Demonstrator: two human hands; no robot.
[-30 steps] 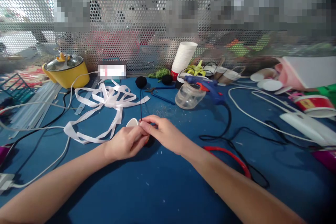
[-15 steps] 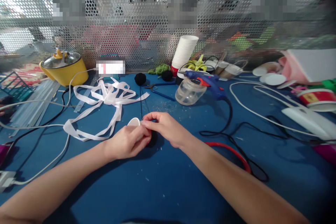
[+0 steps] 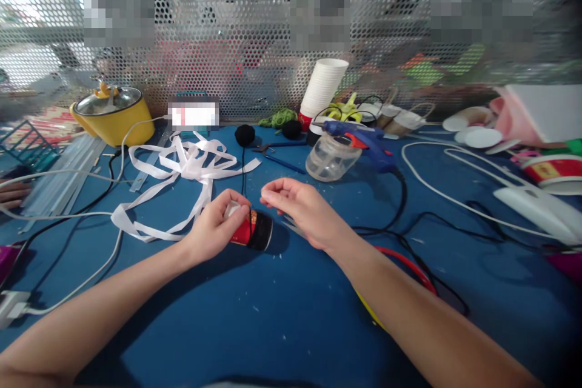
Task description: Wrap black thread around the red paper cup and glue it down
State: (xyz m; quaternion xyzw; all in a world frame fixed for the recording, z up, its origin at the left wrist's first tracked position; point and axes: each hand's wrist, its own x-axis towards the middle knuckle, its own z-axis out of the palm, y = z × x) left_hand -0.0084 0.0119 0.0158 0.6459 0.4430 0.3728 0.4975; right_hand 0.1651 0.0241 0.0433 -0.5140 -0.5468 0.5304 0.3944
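My left hand [image 3: 217, 224] grips a red paper cup [image 3: 242, 235] lying on its side, its base end wrapped in black yarn [image 3: 261, 231]. A black strand runs from the cup up to a small black yarn ball [image 3: 244, 135] behind it. To the right of the cup, my right hand [image 3: 295, 206] is raised with thumb and fingers pinched together; whatever is between the fingertips is too small to make out. A thin pale object [image 3: 294, 228] shows beside that hand on the blue table [image 3: 273, 327].
White ribbon [image 3: 191, 167] lies left of centre. Blue-handled pliers [image 3: 284, 160], a clear plastic jar [image 3: 331, 160] and a blue glue gun [image 3: 364, 139] are further back. A yellow pot [image 3: 116, 118] stands back left, stacked cups [image 3: 324, 88] near the mesh screen. Cables cross both sides.
My right hand has moved away from the cup to the right. The cup has turned into fuller view, showing its red side and black yarn, still in my left hand.
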